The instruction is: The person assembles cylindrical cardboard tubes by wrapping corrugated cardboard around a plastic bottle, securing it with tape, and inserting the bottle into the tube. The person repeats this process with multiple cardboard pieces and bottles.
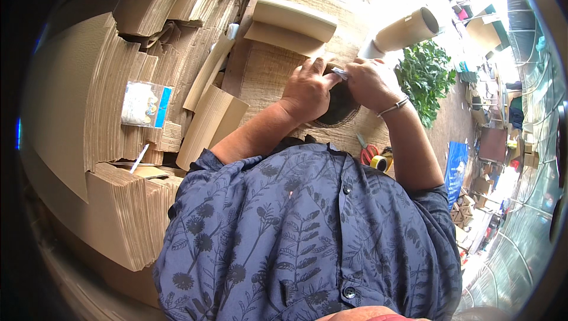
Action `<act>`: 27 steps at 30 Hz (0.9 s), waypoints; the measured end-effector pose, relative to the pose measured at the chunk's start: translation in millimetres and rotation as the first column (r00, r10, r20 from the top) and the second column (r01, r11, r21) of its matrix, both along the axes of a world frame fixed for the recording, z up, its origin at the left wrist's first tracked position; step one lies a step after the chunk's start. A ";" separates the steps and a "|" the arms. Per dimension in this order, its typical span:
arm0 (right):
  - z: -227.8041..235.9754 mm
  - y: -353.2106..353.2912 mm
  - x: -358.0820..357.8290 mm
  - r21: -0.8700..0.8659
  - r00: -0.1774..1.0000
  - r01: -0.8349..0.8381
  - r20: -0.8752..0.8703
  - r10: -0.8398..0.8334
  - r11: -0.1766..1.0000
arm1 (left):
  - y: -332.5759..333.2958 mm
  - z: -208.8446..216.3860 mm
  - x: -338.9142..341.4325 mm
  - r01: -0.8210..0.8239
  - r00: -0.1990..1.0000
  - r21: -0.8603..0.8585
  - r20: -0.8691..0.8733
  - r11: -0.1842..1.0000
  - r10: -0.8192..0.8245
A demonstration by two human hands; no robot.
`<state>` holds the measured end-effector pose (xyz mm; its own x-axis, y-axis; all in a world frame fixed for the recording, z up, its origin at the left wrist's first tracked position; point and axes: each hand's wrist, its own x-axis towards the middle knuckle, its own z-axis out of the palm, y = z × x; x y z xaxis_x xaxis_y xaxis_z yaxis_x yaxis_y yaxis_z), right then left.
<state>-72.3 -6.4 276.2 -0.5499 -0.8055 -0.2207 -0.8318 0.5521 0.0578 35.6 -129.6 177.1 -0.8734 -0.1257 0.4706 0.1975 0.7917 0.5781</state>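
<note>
Both hands meet above the far rim of a dark-mouthed cylinder (338, 109) on the wooden tabletop (266, 78), wrists bent inward. The right hand (374, 84) has its fingers drawn together on a small white strip (339, 73); the left hand (305, 91) has its fingers curled, thumb at the strip, and whether they grip cannot be told. Beyond the cylinder, rightward, a hollow cardboard tube (408, 29) leans; well to its left, a clear packet (142, 103) holds whitish contents. The cylinder's interior is lost in shadow, its far rim covered by the hands.
</note>
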 end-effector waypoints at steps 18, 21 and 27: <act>-9.4 66.2 54.2 -0.379 0.963 -0.113 0.187 0.195 0.919 | -13.4 9.8 -8.2 0.075 0.997 0.002 0.014 0.997 -0.075; -38.6 70.6 60.5 -0.224 0.956 -0.023 0.279 0.086 0.974 | -9.6 9.4 -7.6 0.096 0.995 0.005 0.034 0.995 -0.096; -81.4 82.0 57.6 -0.517 0.981 0.046 0.183 0.058 0.855 | -10.3 8.8 -7.0 0.186 0.979 0.380 -0.147 0.906 -0.139</act>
<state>-14.7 75.6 194.8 -0.5353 -0.8345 0.1309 -0.8019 0.4533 -0.3890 28.6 -139.9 185.9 -0.8408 -0.1806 0.5104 0.3869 0.4591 0.7997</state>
